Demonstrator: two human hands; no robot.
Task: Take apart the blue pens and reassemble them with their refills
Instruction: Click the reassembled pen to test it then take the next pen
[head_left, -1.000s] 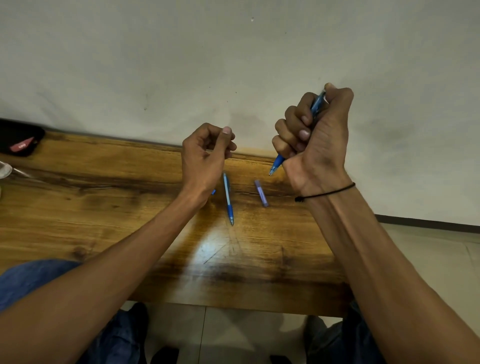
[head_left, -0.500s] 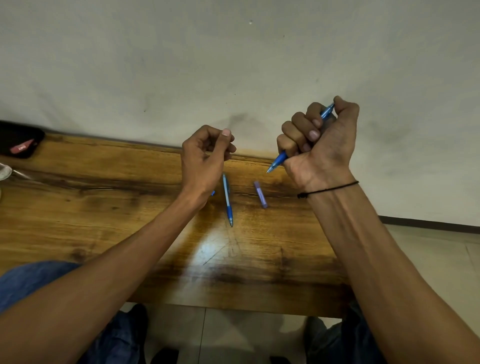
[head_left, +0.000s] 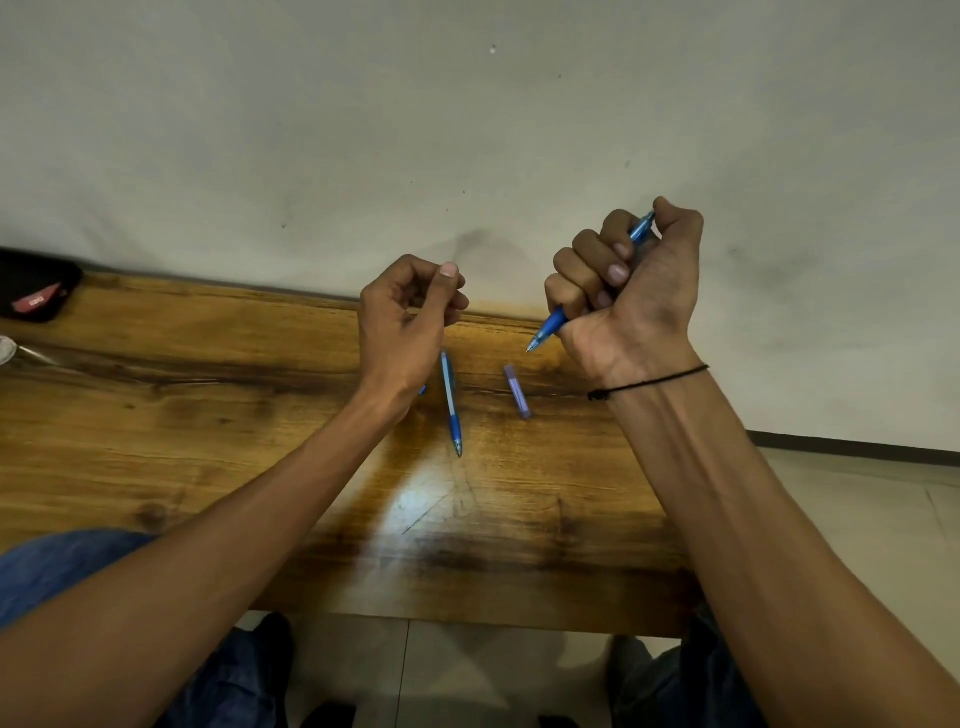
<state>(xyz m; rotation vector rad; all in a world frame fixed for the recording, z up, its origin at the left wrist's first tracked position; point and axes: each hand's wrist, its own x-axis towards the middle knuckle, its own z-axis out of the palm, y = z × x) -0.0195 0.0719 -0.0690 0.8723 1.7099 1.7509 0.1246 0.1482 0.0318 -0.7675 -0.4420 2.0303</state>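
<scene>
both hands are raised above the table. right hand is a fist wrapped round a blue pen, fingers curled tight over the barrel, thumb up near the top end; the pen slants through the fist, with its tip poking out below to the left and its clear blue upper end showing above the knuckles. a thin black cord circles that wrist. left hand hangs apart from it, fingers curled in with the thumb tip meeting them as if pinching; i cannot tell whether anything small sits in that pinch.

from big to small around them: a pale wall fills the back, and a wooden table runs against it. blue-jeaned knees show under the near edge. a black pouch with a red label lies at the far left of the tabletop.

a second blue pen lies flat on the wood just below the left hand, tip pointing toward the near edge. just to its right, well clear of it, lies a short purple piece. a tiny blue bit peeks out beside the left wrist, mostly hidden.
</scene>
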